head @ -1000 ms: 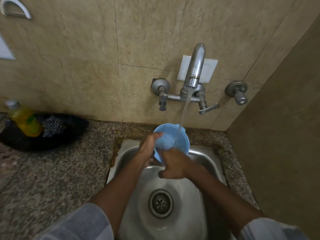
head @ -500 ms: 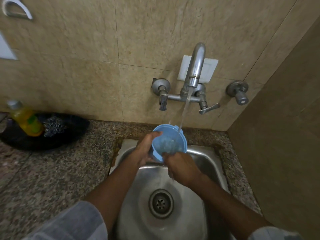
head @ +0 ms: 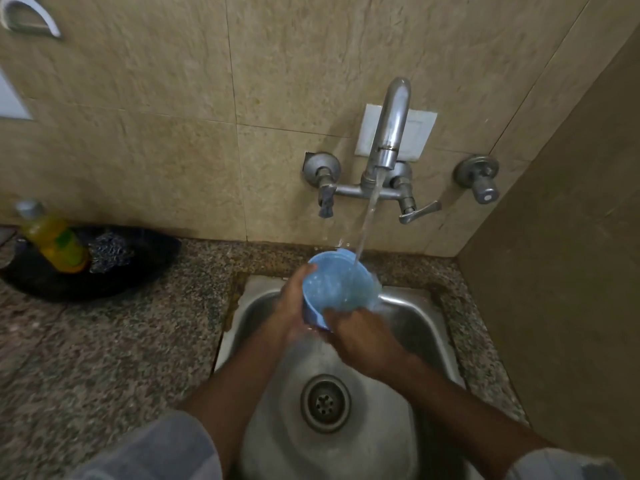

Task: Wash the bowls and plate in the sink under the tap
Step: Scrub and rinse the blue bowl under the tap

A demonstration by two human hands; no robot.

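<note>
A light blue bowl is held tilted over the back of the steel sink, its inside facing me. Water runs from the tap onto the bowl's far rim. My left hand grips the bowl's left side, thumb on the rim. My right hand holds its lower edge from below and in front. No other bowl or plate is in sight.
A drain sits in the sink's middle. On the granite counter at left, a black dish holds a yellow soap bottle and a metal scrubber. A tiled wall closes in on the right.
The bowl has turned so its inside faces me more. My right hand has slid from the bowl's front down to its lower edge. The water keeps running.
</note>
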